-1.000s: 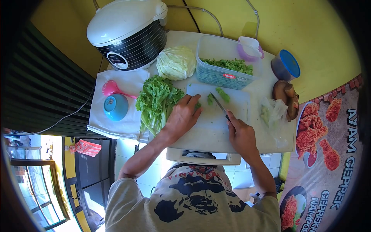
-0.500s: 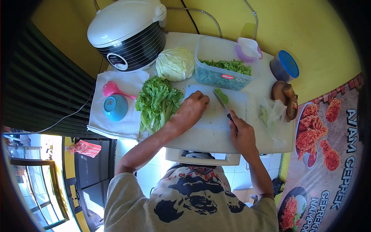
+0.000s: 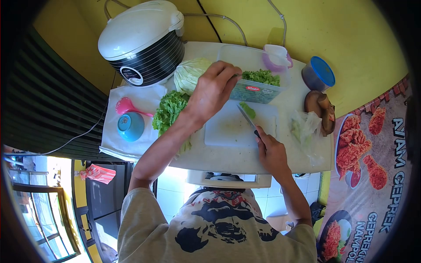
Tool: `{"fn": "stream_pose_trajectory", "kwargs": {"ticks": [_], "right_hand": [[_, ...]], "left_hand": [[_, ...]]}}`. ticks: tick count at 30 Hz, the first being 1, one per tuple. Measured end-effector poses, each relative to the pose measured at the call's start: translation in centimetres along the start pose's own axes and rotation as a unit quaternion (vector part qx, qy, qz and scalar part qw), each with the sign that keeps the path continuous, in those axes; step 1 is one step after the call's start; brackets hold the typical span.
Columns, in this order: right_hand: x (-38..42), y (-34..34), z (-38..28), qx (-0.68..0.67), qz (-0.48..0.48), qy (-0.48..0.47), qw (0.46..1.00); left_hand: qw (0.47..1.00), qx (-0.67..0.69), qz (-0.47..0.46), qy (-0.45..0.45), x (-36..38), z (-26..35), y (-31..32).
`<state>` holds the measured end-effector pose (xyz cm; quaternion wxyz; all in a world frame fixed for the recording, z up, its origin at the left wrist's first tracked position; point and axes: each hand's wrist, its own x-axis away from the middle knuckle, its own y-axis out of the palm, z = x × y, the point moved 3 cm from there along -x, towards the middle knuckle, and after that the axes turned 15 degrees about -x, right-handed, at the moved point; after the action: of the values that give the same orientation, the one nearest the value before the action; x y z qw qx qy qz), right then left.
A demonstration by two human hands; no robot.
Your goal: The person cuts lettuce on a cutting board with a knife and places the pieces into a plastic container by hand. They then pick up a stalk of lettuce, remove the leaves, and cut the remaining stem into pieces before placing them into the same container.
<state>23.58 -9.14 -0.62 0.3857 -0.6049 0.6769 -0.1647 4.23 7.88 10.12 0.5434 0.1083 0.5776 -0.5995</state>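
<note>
My right hand (image 3: 272,151) grips a knife (image 3: 248,120) by its dark handle, the blade lying over the white cutting board (image 3: 219,133). A small piece of lettuce (image 3: 248,110) rests by the blade's tip. Raised at the left front corner of a clear plastic container (image 3: 263,93) is my left hand (image 3: 213,91), its fingers pinched together; what they hold, if anything, is hidden. Cut green lettuce (image 3: 262,77) fills part of that container. Partly behind my left forearm lies a bunch of leaf lettuce (image 3: 170,109), and a pale cabbage (image 3: 186,75) sits behind my hand.
A rice cooker (image 3: 142,46) stands at the back left. On a white cloth (image 3: 151,97) are a blue bowl (image 3: 130,126) and a pink ladle (image 3: 125,105). To the right are a plastic bag (image 3: 303,127), a brown wooden object (image 3: 320,107) and a blue-lidded tub (image 3: 319,74).
My left hand has lifted from the cutting board and moved back to the container's left corner. My right hand still holds the knife in nearly the same place.
</note>
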Motion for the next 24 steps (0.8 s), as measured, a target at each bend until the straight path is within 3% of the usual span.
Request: {"fn": "stream_pose_trajectory", "kwargs": {"ticks": [2,5,8,12,14,17,20,24], "right_hand": [[0.0,0.0,-0.1,0.002,-0.001,-0.001,1.0],[0.6,-0.3,-0.4,0.021,-0.009,-0.002,1.0],[1.4,-0.6,-0.3,0.012,0.002,0.004,1.0],[1.9,-1.7,0.2,-0.014,0.021,0.084,0.996],[1.9,-2.0,0.6,-0.017,0.041,0.093,0.995],[1.7,-2.3,1.2,-0.012,0.055,0.097,0.994],[1.5,-2.1,1.3,-0.008,0.056,0.091,0.994],[1.5,-2.0,0.9,-0.012,0.063,0.092,0.994]], "left_hand": [[0.998,-0.039,0.031,0.029,-1.6,-0.7,0.0],[0.988,-0.139,-0.023,0.059,-2.5,-2.0,1.0],[0.98,-0.165,0.077,0.083,-1.9,-0.5,0.5],[0.994,-0.069,-0.053,0.07,2.3,0.4,2.9],[0.983,-0.055,-0.161,0.065,4.2,0.5,5.1],[0.967,-0.052,-0.247,0.031,5.8,0.6,7.6],[0.947,-0.129,-0.291,0.041,5.8,1.5,8.6],[0.943,-0.184,-0.27,0.06,6.3,1.6,10.4]]}}
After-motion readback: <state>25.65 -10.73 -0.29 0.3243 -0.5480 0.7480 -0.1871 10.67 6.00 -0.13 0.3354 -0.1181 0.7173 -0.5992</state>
